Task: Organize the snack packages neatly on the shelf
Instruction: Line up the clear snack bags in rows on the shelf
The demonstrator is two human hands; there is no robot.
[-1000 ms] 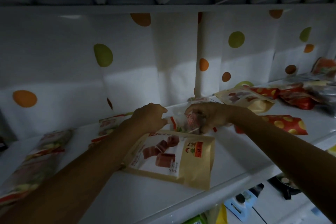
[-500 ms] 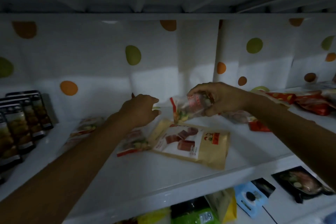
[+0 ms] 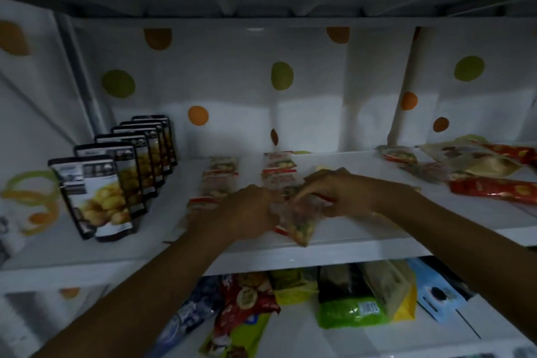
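Obs: your right hand (image 3: 334,193) pinches the upper end of a small clear plastic snack packet with red trim (image 3: 295,222), fingers curled over it. Your left hand (image 3: 247,212) meets the packet's left edge. Its fingertips are hidden under the knuckles, so I cannot tell whether it pinches or only steadies.

Position: the packet is between both hands, low over the white shelf board (image 3: 363,241) and near its front lip. Its long axis runs roughly front to back, slightly skewed.

Key relation: the packet sits at the near end of the right column of matching flat packets (image 3: 279,167), which runs back toward the dotted wall. The left column of the same packets (image 3: 219,174) lies just beside it, partly under your left forearm.

Judgement: square the long axis to the right column, then lay the packet down. The right hand has the surer hold, so steer with it.

Room: there is bare board to the right, up to the loose heap of red foil packages (image 3: 491,187). The row of upright black pouches (image 3: 116,180) stands well apart on the left.

Risk: the front lip is close, so place the packet inward, not outward.
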